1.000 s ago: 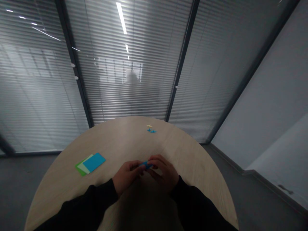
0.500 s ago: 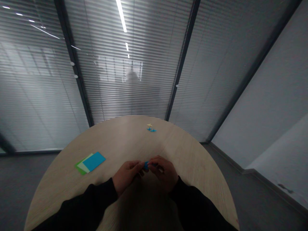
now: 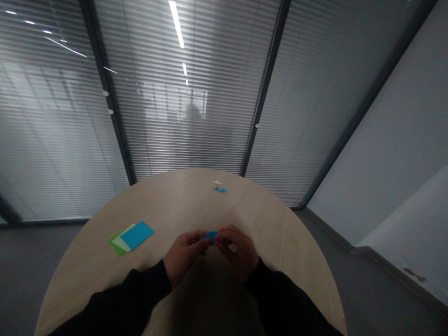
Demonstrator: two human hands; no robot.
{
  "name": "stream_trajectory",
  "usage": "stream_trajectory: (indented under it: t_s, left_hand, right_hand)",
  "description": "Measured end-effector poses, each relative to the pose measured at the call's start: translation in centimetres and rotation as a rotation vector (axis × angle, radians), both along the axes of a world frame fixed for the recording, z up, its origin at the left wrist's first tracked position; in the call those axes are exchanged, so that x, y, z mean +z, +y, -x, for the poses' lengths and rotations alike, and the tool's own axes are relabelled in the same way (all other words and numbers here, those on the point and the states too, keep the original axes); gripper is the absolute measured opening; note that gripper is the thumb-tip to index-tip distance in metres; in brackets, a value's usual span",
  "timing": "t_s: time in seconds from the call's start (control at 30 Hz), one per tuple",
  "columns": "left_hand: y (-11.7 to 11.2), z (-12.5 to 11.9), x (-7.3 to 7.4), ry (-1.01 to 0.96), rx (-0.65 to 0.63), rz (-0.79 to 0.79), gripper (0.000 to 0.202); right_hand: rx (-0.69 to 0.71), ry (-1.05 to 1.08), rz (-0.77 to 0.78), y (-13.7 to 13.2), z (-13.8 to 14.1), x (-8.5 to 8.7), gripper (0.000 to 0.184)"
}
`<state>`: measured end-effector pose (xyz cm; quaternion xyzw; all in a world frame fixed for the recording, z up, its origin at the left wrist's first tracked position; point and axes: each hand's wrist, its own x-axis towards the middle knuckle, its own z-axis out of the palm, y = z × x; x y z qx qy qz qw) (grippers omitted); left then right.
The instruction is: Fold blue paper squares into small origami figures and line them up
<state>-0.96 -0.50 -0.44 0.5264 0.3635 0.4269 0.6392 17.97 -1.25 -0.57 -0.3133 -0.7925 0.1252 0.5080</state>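
Observation:
A small piece of folded blue paper [image 3: 210,236] is held between my two hands above the near part of the table. My left hand [image 3: 184,254] pinches its left side between thumb and fingers. On the other side, the fingertips of my right hand [image 3: 240,249] close on its right end. Fingers cover parts of the paper, so its full folded shape cannot be made out.
The round wooden table [image 3: 175,200] carries loose sheets on the left: a blue sheet [image 3: 137,235] over pale and green sheets [image 3: 117,243]. Toward the far edge lie two small blue folded papers [image 3: 222,190] and a yellow one [image 3: 217,182]. Glass panels with blinds [image 3: 192,149] stand behind.
More of the blue paper now shows between my fingers; it has turned flatter and extends further left over my left fingertips. Both hands have barely shifted.

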Motion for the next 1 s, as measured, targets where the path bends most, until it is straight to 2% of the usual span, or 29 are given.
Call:
stream_trajectory:
  t_s: [0.2,0.37,0.53,0.63,0.87,1.0]
  left_hand:
    - [0.1,-0.1,-0.4,-0.013,-0.013,0.052,0.028]
    - [-0.3,-0.6,-0.6,-0.131,-0.005,0.156,0.028]
    - [-0.2,-0.4,-0.6,-0.026,0.045,0.087,0.023]
    - [-0.1,-0.3,-0.7,-0.002,0.027,0.086,0.021]
    - [-0.3,-0.4,-0.9,-0.115,-0.015,0.108,0.025]
    - [-0.2,-0.3,-1.1,-0.088,-0.032,0.114,0.026]
  right_hand:
    - [-0.016,-0.077,-0.027,-0.1,0.1,0.2,0.007]
    - [-0.019,-0.186,-0.076,0.0,0.0,0.2,0.010]
    - [-0.023,-0.268,-0.202,0.0,-0.2,0.2,0.012]
    - [-0.045,-0.287,-0.252,0.0,-0.3,0.2,0.009]
    - [-0.042,-0.252,-0.202,0.0,-0.4,0.8,0.009]
    - [-0.031,-0.237,-0.151,-0.1,-0.3,1.1,0.009]
